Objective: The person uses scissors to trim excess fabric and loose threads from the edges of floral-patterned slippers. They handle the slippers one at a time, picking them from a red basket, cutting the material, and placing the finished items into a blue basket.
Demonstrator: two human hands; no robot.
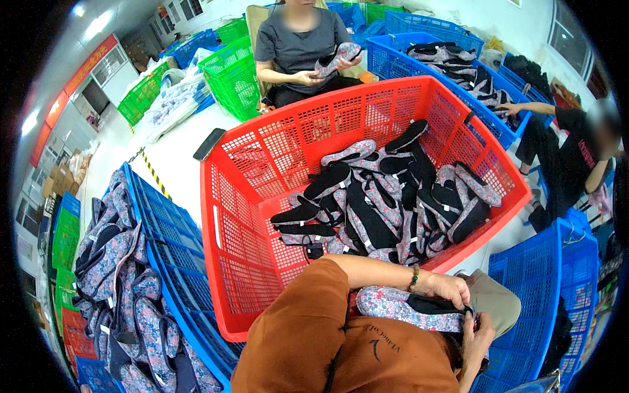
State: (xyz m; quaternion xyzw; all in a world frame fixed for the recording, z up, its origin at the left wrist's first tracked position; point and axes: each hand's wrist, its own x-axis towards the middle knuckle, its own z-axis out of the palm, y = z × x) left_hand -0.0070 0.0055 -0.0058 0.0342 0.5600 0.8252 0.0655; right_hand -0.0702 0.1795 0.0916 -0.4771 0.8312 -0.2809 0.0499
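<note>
A floral slipper (386,302) with a black opening lies across my lap, its rounded toe pointing left. My left hand (448,289), with a beaded bracelet at the wrist, reaches over it and pinches the black edge at the heel end. From below, my right hand (477,335) grips the same heel end, fingertips close to those of my left hand. Just beyond my arm stands a large red basket (275,150) holding a heap of floral and black slippers (373,203). Part of the held slipper's heel is hidden by my fingers.
Blue crates stand at my left (177,262) and right (524,288); floral slippers (111,268) fill the left one. A phone (209,144) rests on the red basket's corner. Opposite, a seated person (304,56) holds a slipper; another person (563,150) reaches into a crate at right.
</note>
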